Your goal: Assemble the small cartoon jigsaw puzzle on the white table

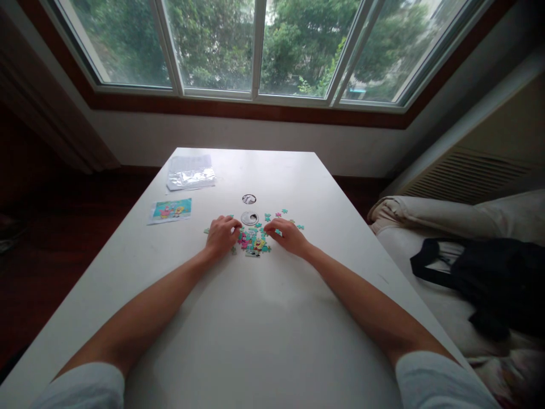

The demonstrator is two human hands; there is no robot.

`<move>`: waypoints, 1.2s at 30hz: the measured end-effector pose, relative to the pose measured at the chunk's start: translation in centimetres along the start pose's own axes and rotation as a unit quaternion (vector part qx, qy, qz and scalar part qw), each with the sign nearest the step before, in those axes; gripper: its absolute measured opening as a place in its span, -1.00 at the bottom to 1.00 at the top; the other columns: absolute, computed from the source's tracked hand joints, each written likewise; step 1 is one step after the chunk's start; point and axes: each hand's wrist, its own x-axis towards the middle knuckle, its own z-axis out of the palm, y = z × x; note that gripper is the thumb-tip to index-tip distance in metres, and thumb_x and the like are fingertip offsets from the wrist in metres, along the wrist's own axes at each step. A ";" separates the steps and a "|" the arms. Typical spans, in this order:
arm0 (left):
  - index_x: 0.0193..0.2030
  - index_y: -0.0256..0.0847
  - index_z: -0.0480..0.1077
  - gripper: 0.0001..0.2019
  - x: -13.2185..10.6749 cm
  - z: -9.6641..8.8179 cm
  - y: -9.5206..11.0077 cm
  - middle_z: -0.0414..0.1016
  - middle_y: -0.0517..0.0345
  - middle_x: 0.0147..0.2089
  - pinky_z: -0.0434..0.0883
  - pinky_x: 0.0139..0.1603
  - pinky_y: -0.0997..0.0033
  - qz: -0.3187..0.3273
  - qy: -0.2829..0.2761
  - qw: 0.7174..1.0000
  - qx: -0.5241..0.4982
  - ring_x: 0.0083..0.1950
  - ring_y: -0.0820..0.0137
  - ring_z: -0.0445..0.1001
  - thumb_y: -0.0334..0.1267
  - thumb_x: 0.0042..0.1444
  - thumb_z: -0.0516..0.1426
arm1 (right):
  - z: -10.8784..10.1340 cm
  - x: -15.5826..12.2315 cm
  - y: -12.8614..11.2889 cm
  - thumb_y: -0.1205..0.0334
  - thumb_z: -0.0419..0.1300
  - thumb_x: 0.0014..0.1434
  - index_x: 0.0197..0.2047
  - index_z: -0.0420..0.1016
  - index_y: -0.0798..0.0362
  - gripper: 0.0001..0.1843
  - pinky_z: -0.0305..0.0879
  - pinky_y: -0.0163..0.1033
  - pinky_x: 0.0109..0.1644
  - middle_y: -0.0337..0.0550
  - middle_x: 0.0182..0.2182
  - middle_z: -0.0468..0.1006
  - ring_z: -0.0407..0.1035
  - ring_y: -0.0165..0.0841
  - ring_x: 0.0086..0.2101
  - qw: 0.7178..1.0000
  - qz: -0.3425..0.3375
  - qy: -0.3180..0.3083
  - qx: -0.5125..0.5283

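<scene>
A partly joined jigsaw puzzle [252,241] in teal, pink and yellow lies on the white table between my hands. At its left edge is my left hand [222,233], thumb and fingers curled together; anything pinched there is too small to make out. My right hand [286,234] bends over the puzzle's right side, its fingertips drawn together close to teal pieces. Loose puzzle pieces [284,211] are scattered beyond and beside the right hand, and a few lie around the left one. Just past the puzzle are a round silvery disc [247,218] and a smaller round item [249,199].
A picture card [170,211] with cartoon figures lies on the left of the white table [255,329]. Behind it rests a clear plastic bag [191,171] over papers. On the right, a sofa [400,244] holds a dark bag [502,278]. Windows stand beyond the table.
</scene>
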 end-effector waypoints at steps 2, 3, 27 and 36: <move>-0.16 -0.08 0.56 -0.84 0.0 0.0 0.0 0.60 0.09 -0.11 0.29 0.10 0.12 -0.008 -0.004 1.000 0.009 0.00 0.19 0.43 -0.28 0.27 0.13 | -0.1 0.6 -0.3 0.25 0.13 0.35 -0.11 0.59 0.03 -0.80 0.31 -0.26 -0.20 -0.12 -0.26 0.63 0.42 -0.36 -0.33 0.999 0.023 -0.002 0.030; -0.16 -0.07 0.56 -0.85 0.0 0.0 0.0 0.60 0.10 -0.11 0.29 0.10 0.11 -0.009 -0.007 1.000 0.011 0.00 0.19 0.43 -0.26 0.27 0.14 | -0.1 1.0 -0.5 0.26 0.15 0.33 -0.08 0.60 0.03 -0.80 0.29 -0.28 -0.23 -0.14 -0.28 0.63 0.39 -0.39 -0.38 0.999 0.038 -0.004 0.039; -0.11 -0.05 0.52 -0.79 -0.4 -0.3 0.1 0.51 0.02 -0.03 0.28 0.07 0.08 -0.004 -0.026 0.998 0.056 0.08 0.09 0.38 -0.05 0.18 0.23 | 4.6 6.0 1.2 0.48 0.30 0.18 -0.21 0.67 0.03 -0.81 0.27 -0.27 -0.10 -0.20 -0.34 0.65 0.40 -0.35 -0.26 0.999 0.015 -0.038 0.016; -0.11 -0.05 0.52 -0.80 -0.5 -0.4 0.4 0.51 0.02 -0.01 0.29 0.08 0.09 -0.012 -0.032 0.998 0.057 0.10 0.10 0.37 -0.05 0.20 0.21 | 5.2 5.8 0.9 0.44 0.27 0.24 -0.21 0.65 0.01 -0.84 0.24 -0.22 -0.03 -0.15 -0.27 0.65 0.37 -0.30 -0.21 0.999 -0.006 -0.026 -0.043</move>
